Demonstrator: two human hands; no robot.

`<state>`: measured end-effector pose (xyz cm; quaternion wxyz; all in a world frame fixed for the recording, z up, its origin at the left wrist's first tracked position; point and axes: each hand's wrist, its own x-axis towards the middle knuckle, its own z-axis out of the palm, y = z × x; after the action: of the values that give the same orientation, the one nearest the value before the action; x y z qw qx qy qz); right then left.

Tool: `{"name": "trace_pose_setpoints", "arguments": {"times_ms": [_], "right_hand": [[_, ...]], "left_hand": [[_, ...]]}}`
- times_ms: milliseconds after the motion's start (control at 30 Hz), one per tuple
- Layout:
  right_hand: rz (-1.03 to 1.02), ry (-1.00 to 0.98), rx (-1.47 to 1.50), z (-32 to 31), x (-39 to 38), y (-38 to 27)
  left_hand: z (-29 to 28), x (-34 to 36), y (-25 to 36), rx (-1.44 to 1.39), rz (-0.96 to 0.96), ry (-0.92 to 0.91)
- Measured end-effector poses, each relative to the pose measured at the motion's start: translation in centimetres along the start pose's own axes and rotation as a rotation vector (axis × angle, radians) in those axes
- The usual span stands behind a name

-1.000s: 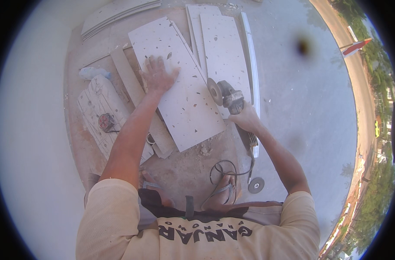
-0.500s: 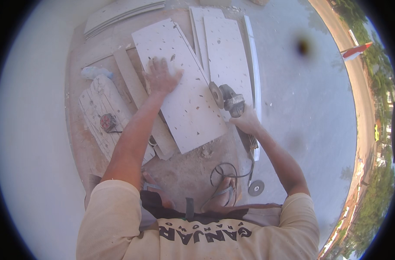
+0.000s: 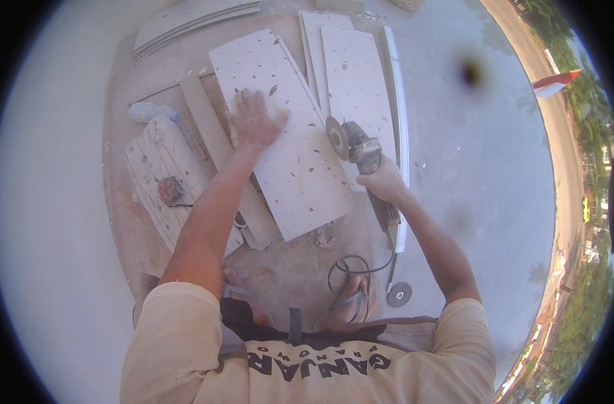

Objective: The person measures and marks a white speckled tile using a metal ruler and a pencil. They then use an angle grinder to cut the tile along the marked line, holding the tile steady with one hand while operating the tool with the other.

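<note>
My left hand (image 3: pixel 256 124) lies flat, fingers spread, on a white speckled panel (image 3: pixel 300 195) resting on other pieces. My right hand (image 3: pixel 384 185) grips a dusty grey angle grinder (image 3: pixel 364 148), whose disc is at the panel's right edge. More white boards (image 3: pixel 347 67) lie beneath and right of the tool, beside a long pale strip (image 3: pixel 399 101). Left of the panel are a narrow board (image 3: pixel 200 111) and a scratched board (image 3: pixel 149 158) with a red-and-black tape measure (image 3: pixel 171 190) on it.
A board stack (image 3: pixel 192 23) lies at the back left, and a pale bluish crumpled item (image 3: pixel 149 112) nearer. A black cable (image 3: pixel 347 262) loops by my sandalled feet (image 3: pixel 350 299), near a loose disc (image 3: pixel 399 294). A red-and-white flag (image 3: pixel 556 82) shows at the far right.
The view has drifted slightly, shifting the boards right in the picture. The grinder has moved a little farther from me along the panel's edge. My left hand stays spread on the panel.
</note>
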<state>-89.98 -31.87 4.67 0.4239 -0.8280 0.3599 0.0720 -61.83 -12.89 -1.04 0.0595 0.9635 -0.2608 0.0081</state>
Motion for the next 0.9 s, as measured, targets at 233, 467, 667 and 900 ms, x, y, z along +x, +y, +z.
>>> {"name": "trace_pose_setpoints", "arguments": {"times_ms": [233, 467, 667, 900], "right_hand": [[-0.018, 0.024, -0.007, 0.4, 0.2, 0.5], [-0.002, 0.012, -0.024, 0.5, 0.6, 0.1], [-0.032, 0.019, 0.0, 0.7, 1.4, 1.0], [-0.029, 0.017, 0.017, 0.3, 1.3, -0.7]], "left_hand": [[-0.5, -0.1, 0.2, -0.022, -0.002, 0.012], [-0.3, 0.1, -0.1, -0.005, -0.002, -0.003], [-0.4, 0.0, 0.3, -0.003, -0.002, -0.01], [-0.2, 0.0, 0.0, 0.005, -0.001, 0.001]]}}
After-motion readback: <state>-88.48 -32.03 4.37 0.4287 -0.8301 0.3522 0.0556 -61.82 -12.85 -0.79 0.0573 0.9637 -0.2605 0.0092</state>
